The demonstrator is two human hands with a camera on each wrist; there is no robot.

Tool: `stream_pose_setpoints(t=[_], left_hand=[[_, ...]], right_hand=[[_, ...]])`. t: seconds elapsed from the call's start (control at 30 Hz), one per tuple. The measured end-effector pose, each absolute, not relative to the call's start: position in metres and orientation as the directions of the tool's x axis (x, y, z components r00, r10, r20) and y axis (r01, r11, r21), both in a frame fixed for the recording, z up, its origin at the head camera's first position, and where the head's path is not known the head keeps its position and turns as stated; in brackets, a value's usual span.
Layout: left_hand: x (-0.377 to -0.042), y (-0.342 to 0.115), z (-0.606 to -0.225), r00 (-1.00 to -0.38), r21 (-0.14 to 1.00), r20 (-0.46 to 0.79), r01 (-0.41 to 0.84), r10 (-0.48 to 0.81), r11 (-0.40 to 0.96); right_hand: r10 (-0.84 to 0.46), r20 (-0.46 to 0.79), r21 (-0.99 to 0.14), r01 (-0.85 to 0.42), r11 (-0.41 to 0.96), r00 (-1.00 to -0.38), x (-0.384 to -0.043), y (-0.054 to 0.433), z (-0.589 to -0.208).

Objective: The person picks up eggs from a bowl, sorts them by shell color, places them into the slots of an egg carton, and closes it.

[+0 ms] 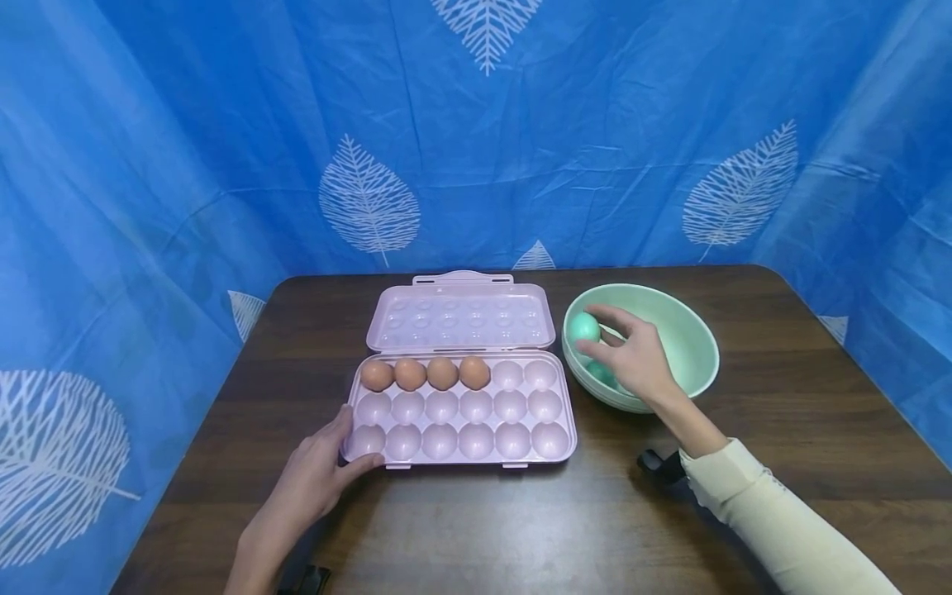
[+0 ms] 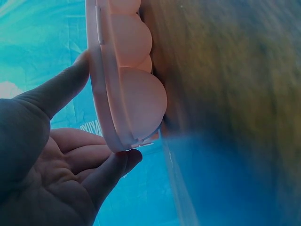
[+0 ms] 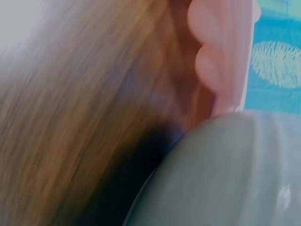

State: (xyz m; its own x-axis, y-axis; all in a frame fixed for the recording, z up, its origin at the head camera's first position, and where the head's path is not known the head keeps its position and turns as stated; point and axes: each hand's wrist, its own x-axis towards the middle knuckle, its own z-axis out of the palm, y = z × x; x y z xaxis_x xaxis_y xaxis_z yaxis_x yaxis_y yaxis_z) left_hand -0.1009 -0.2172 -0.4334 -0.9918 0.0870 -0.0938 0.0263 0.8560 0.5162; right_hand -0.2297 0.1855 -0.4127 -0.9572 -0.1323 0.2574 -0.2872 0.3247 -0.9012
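Note:
A pink egg carton lies with its lid folded back. Four brown eggs would exceed my count, so several brown eggs fill the left part of its back row; the other cups are bare. At the carton's front left corner, my left hand grips the edge between thumb and fingers, seen closely in the left wrist view. My right hand pinches a shiny green egg over the left rim of the mint green bowl. More green shows inside, partly hidden by the hand.
The dark wooden table has its far edge against a blue curtain with white leaf prints. The bowl stands close to the carton's right side. In the right wrist view, the bowl's outer wall fills the lower right.

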Motion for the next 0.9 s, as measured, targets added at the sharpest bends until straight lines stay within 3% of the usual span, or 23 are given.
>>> stream_pose_setpoints(t=[0.23, 0.5, 0.9], left_hand=[[-0.1, -0.218, -0.432, -0.991, 0.518, -0.114, 0.005, 0.076, 0.855], [-0.1, -0.218, -0.434, -0.992, 0.521, -0.093, 0.025, 0.086, 0.853], [-0.101, -0.218, -0.435, -0.994, 0.517, -0.07, 0.039, 0.088, 0.855]], right_hand=[[-0.174, 0.348, -0.896, -0.382, 0.226, -0.921, -0.218, 0.153, -0.407], [-0.282, 0.335, -0.92, -0.377, 0.11, -0.899, -0.204, 0.104, -0.41], [-0.361, 0.33, -0.922, -0.379, 0.075, -0.872, -0.202, 0.05, -0.417]])
